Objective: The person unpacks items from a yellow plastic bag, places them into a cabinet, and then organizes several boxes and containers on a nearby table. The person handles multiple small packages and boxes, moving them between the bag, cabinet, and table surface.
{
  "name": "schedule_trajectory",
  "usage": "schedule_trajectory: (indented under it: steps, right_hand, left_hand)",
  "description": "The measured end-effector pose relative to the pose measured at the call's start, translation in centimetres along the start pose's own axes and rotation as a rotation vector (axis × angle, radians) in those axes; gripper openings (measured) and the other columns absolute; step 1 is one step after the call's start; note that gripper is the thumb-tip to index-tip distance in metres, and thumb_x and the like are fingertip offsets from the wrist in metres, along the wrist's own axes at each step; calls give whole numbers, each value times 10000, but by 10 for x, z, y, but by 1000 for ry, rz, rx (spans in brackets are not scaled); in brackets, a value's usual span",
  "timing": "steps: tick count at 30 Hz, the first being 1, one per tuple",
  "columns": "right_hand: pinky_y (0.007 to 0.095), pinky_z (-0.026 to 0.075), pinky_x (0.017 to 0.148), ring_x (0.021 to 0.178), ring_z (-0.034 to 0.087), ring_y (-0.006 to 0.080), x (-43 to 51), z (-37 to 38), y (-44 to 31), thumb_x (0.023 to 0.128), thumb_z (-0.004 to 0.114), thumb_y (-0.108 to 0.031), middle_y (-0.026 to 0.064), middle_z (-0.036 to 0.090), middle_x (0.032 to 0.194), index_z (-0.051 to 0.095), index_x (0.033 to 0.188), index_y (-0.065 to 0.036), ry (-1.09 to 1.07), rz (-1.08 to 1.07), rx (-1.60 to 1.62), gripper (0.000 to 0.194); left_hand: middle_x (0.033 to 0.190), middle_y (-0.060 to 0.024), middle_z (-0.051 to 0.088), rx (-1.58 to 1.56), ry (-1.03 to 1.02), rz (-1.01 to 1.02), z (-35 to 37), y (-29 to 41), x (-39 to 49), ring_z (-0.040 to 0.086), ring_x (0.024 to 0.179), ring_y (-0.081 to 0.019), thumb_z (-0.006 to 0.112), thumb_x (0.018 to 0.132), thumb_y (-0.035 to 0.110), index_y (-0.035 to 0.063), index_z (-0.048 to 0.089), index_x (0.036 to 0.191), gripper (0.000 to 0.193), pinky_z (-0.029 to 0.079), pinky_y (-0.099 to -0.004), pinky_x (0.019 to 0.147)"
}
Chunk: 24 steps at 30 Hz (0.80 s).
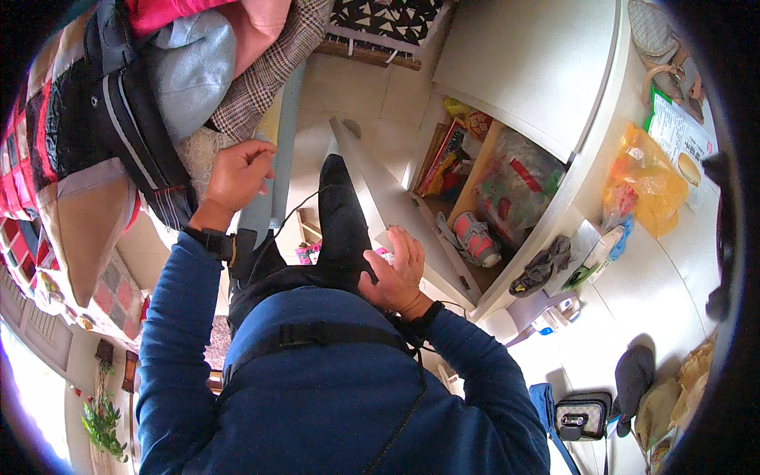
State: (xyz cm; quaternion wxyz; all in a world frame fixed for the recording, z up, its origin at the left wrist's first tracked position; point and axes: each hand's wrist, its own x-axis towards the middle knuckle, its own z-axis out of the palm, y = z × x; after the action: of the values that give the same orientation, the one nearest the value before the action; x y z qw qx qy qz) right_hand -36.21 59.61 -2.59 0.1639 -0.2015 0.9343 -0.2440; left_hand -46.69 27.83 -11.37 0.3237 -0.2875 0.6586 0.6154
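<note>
My left hand [240, 173] hangs with loosely curled fingers beside a heap of clothes, near a houndstooth-patterned garment [246, 110] and a grey cloth [199, 77]; nothing shows in it. My right hand [396, 268], fingers apart and holding nothing, is above my right thigh, near the edge of an opened cabinet door [386, 202]. Behind that door the cabinet shows its inside: a red and grey rolled item [475, 240], a clear plastic bag of things [513, 178] and colourful packets [454, 172]. Whether my right fingers touch the door I cannot tell.
On the cabinet top lie an orange plastic bag [647, 184], a dark crumpled cloth [541, 266] and a handbag [653, 35]. A black-and-white patterned cloth [386, 21] covers something ahead. A small shoulder bag [583, 415] lies at lower right. A thin cable crosses near my legs.
</note>
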Motion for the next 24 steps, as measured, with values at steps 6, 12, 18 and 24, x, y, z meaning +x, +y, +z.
schedule_trajectory:
  steps: [6,12,18,24]
  right_hand:
    - [541,354,1024,1262,448,429,-2,2,-3,637,750,-231,241,454,1340,668,1009,-157,-20,-12,-7,389]
    - [544,355,1017,1270,436,437,-4,3,-3,638,753,-239,240,437,1354,658,1027,-168,-20,-17,-18,407]
    - [550,356,1012,1268,435,438,-7,6,-3,634,757,-249,244,431,1361,648,1058,-169,-19,-23,-30,446]
    - [545,376,1002,1230,486,423,-5,7,-6,643,709,-223,222,495,1312,649,1018,-145,30,-20,-18,388]
  left_hand:
    - [734,-92,663,14,-12,28,0,-1,1,572,510,-98,573,963,112,-30,675,1103,224,483,-252,476]
    - [761,-84,672,10,-18,29,-1,1,-1,592,558,-97,586,958,122,-23,682,1093,220,498,-252,493]
    - [770,-77,676,-7,-18,25,-1,2,-3,599,574,-93,594,954,123,-15,688,1089,215,504,-253,513]
    - [779,-76,679,-13,-25,9,-2,0,-1,603,583,-91,601,940,123,-9,690,1104,229,514,-251,545]
